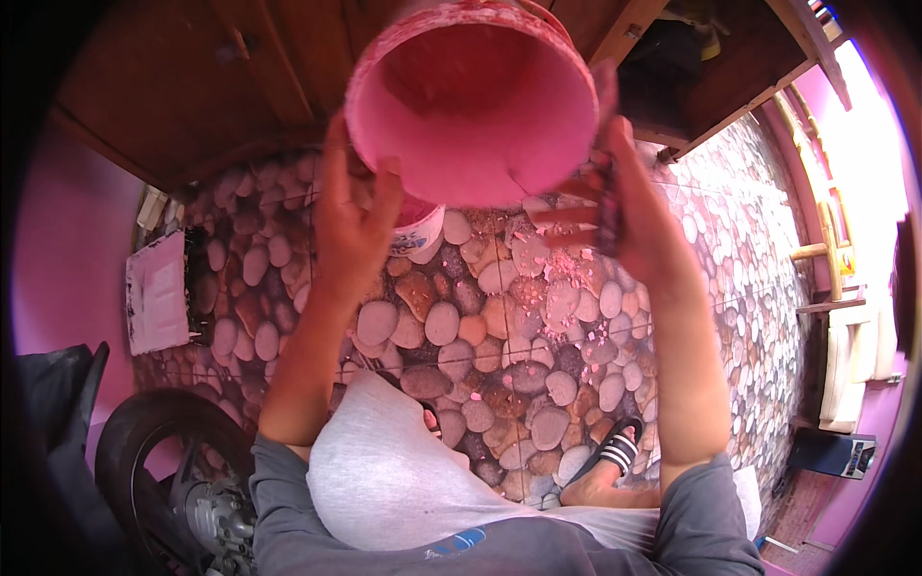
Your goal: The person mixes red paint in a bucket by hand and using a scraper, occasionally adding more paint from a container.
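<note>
A bucket, coated pink inside and along its rough rim, is raised in front of me with its mouth tilted toward me. Its left side is in my left hand, the thumb at the rim and the fingers partly hidden. Close by its right side is my right hand, blurred, with fingers spread apart. Something dark shows between that thumb and the fingers; I cannot make out what. Behind my left hand, a smaller white tub with pink inside stands on the floor, partly covered by the bucket.
Pink flakes are scattered over the pebble-patterned floor. Dark wooden furniture stands ahead, with an open compartment at right. A black wheel is at lower left, near a pale paint-marked panel. My sandalled foot is below.
</note>
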Demonstrator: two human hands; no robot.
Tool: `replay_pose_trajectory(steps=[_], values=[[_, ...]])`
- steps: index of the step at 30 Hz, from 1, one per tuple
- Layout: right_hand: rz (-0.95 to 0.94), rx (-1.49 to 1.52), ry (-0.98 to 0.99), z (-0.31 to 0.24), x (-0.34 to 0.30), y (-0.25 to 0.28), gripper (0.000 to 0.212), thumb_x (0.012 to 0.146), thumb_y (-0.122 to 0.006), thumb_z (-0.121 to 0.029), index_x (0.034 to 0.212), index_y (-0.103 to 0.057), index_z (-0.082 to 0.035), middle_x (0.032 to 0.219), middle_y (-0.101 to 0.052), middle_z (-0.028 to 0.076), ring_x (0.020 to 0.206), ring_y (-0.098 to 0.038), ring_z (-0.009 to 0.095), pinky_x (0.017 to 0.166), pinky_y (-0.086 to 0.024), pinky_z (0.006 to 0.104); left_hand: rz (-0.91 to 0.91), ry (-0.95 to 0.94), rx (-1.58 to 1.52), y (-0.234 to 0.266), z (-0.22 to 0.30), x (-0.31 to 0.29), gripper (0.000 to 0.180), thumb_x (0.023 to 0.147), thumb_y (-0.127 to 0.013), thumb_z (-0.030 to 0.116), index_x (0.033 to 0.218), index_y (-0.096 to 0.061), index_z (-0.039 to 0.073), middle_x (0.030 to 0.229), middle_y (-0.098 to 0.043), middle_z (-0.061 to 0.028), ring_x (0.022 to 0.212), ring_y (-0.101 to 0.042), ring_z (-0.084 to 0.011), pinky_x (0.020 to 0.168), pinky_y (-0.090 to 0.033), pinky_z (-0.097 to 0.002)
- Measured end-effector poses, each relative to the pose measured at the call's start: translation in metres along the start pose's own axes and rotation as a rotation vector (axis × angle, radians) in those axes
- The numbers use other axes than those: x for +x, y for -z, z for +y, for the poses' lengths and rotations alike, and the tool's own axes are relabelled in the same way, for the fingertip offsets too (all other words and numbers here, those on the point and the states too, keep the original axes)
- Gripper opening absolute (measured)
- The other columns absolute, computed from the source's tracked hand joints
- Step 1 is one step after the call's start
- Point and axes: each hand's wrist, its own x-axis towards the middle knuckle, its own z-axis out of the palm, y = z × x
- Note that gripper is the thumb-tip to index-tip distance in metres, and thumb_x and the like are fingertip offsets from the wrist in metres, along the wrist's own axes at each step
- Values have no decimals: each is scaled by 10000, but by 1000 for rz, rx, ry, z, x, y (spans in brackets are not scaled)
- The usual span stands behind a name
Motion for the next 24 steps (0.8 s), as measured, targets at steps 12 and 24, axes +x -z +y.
replay_pose_trajectory(steps=[12, 24], values=[[-228, -139, 545, 120, 144, -50, 587, 864, -754, -359, 1237, -527, 33, 1153, -635, 97, 1079, -594, 148, 926, -494, 307, -93, 187, -252, 104, -119, -7, 808, 936, -598, 497, 1448, -246, -20, 1400, -438, -209, 1300, -437, -273, 1098, -332, -413], [-129, -440, 582, 145, 131, -52, 772, 812, -785, -429, 1306, -444, 57, 1184, -624, 199, 1122, -597, 228, 968, -461, 352, -103, 129, 290, 81, -114, -20, 1019, 852, -634, 624, 1503, -190, -23, 1498, -319, -216, 1366, -356, -280, 1119, -300, -391]])
